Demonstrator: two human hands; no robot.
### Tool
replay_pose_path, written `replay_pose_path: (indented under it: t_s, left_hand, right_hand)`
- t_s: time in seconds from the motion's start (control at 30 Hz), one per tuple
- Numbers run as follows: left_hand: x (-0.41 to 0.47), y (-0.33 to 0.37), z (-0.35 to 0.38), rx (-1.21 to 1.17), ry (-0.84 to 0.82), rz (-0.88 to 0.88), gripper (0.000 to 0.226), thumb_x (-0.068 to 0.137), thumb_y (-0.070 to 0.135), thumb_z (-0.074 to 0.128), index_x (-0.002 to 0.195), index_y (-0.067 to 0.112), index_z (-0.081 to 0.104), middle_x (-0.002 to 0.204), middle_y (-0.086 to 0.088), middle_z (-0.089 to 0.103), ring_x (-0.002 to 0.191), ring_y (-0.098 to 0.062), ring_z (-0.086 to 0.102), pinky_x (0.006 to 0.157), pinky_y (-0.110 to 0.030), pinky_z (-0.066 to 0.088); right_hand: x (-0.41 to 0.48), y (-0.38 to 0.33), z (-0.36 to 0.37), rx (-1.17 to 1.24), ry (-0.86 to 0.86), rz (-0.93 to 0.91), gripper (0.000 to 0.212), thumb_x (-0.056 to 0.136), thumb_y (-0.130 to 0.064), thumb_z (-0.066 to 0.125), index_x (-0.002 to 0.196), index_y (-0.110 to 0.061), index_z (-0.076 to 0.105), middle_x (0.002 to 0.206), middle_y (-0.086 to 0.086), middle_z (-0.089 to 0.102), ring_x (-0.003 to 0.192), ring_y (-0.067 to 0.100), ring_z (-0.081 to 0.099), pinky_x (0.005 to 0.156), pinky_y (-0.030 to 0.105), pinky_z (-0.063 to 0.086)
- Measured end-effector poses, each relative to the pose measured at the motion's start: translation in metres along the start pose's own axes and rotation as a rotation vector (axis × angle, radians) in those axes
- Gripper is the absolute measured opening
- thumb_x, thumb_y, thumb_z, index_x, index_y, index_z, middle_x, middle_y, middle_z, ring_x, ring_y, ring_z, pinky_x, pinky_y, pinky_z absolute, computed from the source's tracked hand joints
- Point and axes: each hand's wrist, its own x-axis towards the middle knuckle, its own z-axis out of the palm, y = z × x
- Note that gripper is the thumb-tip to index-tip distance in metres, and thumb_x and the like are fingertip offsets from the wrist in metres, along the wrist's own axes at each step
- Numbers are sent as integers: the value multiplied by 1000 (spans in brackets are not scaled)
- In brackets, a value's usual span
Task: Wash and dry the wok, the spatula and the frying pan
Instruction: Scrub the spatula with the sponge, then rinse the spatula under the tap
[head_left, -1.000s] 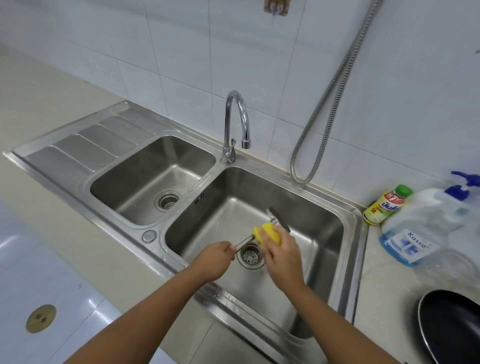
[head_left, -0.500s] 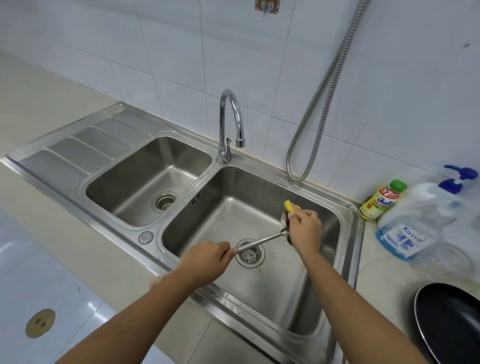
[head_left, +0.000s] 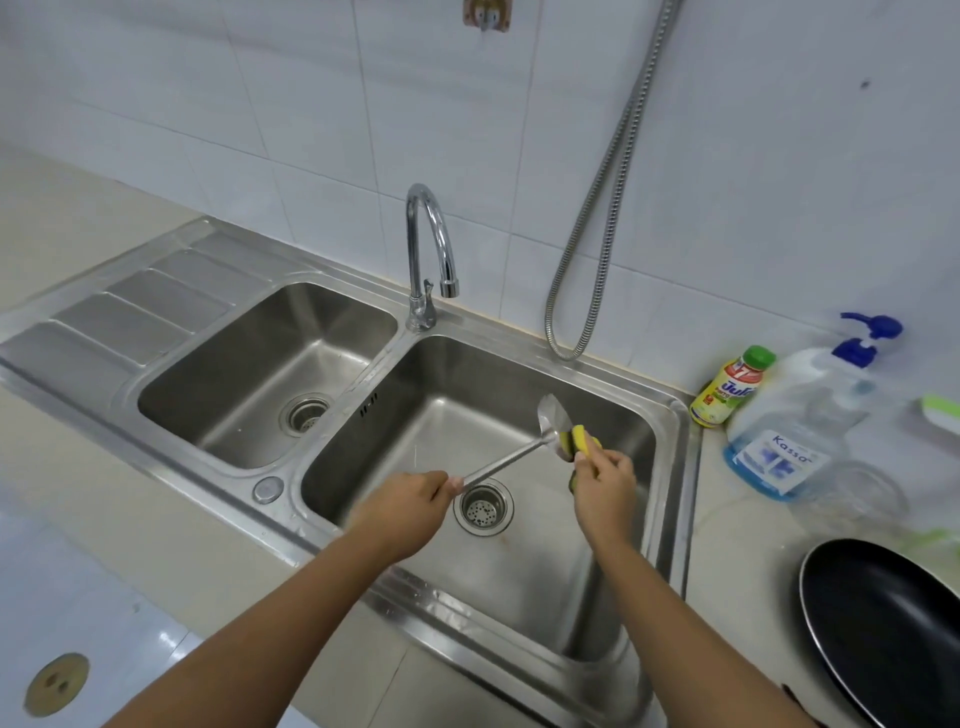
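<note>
The spatula (head_left: 511, 458) is held over the right basin (head_left: 631, 415) of the sink, just right of the frame's centre. Its long axis runs on a slant, with the handle end at lower left and the blade at upper right, tipped up toward the back wall. The left hand (head_left: 410, 499) has its fingers curled round the handle end, just left of the drain (head_left: 483, 506). The right hand (head_left: 605, 478) pinches a yellow sponge (head_left: 583, 441) and presses it against the lower edge of the blade, where blade meets shaft.

So the blade lies up and to the left of the right hand's fingers, and this hand is the nearer one to it — the left hand only steadies. Judging from this, the next scrubbing stroke would run along that slant, either up over the blade or down the shaft toward the left hand.

Nothing stands between sponge and metal. The tap (head_left: 428, 254) arches over the divider, upper left of the blade and well apart from it; no water can be seen running. The frying pan (head_left: 883, 629) sits on the counter at lower right — clear of the sink — beside a soap jug (head_left: 779, 447) and a small bottle (head_left: 732, 387). The wok is out of view.
</note>
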Motion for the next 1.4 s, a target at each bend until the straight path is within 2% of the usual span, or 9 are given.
replay_pose_path:
  t_s: [0.07,0.2,0.33,0.53,0.67,0.77,0.9,1.2,1.4]
  left_hand:
    - [3,6,5,-10,-34,38,40,102,47,29,72,25,44,63,5,47,63,-18,49,50,-29,31]
    - [10,15,9,94,-81,117,39,101,52,29,82,27,53,73,-1,58,74,-24,59,60,-32,42]
    - [17,29,21,82,-68,158,44,101,52,29,98,25,63,80,-5,63,78,-26,60,62,-33,41]
    - [38,45,29,19,-45,129,48,100,50,29,93,19,64,79,-4,65,79,-26,61,70,-39,50]
    - [43,37,35,44,-33,105,47,100,51,27,83,18,55,75,-3,58,80,-29,59,67,-37,44]
    - [44,22,34,-4,-52,78,46,99,53,28,68,24,43,72,-1,55,77,-29,57,64,-36,42]
    - [38,-3,20,21,-41,58,46,100,53,30,66,23,39,69,0,53,72,-25,54,57,-33,34]
    - [34,-110,-25,21,-60,-79,53,97,57,31,80,15,58,75,-1,63,72,-18,60,62,-32,43]
    - [43,-166,-67,-19,-140,-90,48,100,53,31,87,19,63,85,-1,65,80,-18,60,74,-33,49]
  right_hand:
    - [1,6,-8,-20,22,41,34,95,-36,49,128,-39,59,108,-8,47,96,22,55,83,37,49]
    - [12,-6,-20,56,-20,-80,31,93,-27,57,123,-24,66,109,-6,49,101,17,53,90,33,44]
    - [46,4,-48,-69,46,71,35,94,-30,54,128,-27,62,124,5,52,115,27,50,100,38,41]
    - [75,55,-93,-600,118,127,44,95,-31,53,139,-32,50,148,9,37,123,38,37,100,46,35]
    - [73,74,-91,-693,106,126,47,95,-29,54,142,-32,47,147,11,39,124,38,37,102,48,34]
    - [68,64,-79,-647,171,178,47,91,-28,57,138,-29,50,147,11,39,131,39,30,113,55,18]
    - [56,24,-50,-567,212,157,55,86,-20,59,140,-21,48,151,11,36,135,41,30,112,58,14]
    - [30,-134,97,-337,-167,-253,49,94,-21,46,143,-19,45,152,1,36,135,25,33,112,40,27]
    - [82,-227,179,-167,-207,-246,61,91,-19,53,147,-13,30,151,6,37,136,32,33,113,45,30]
